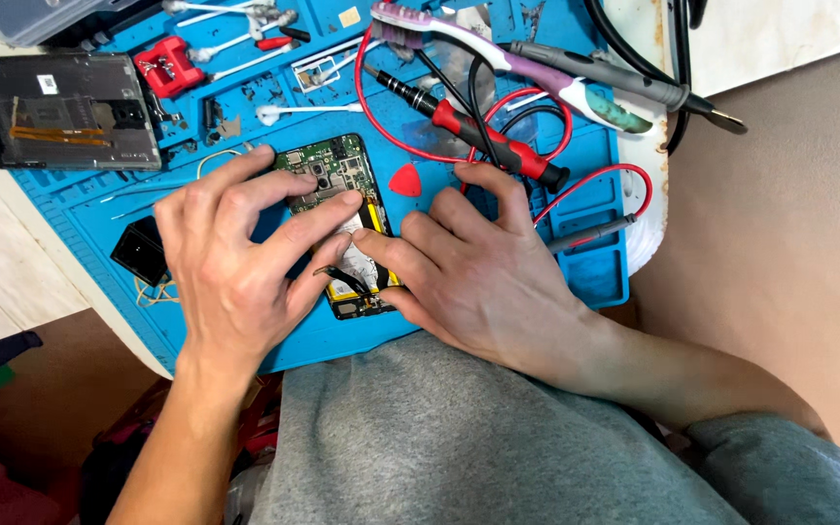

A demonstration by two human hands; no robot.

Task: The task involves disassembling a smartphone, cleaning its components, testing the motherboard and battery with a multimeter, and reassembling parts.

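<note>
both hands, left hand (pixel 230 258) and right hand (pixel 483 272), press fingertips on the opened phone (pixel 342 209), grasping nothing, on the blue mat (pixel 585 272).

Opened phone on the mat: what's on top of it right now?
Both hands: the left hand and right hand press fingertips onto the opened phone. The green circuit board shows uncovered at its far end. The middle, around the yellow-edged battery, is mostly hidden by fingers.

Only one screen part shows: a detached phone display panel (pixel 58 110), a dark rectangle with a grey metal back and orange ribbon strips, lying face down at the upper left corner of the blue work mat (pixel 576 185), a small white label (pixel 48 84) stuck near its top edge.
</note>
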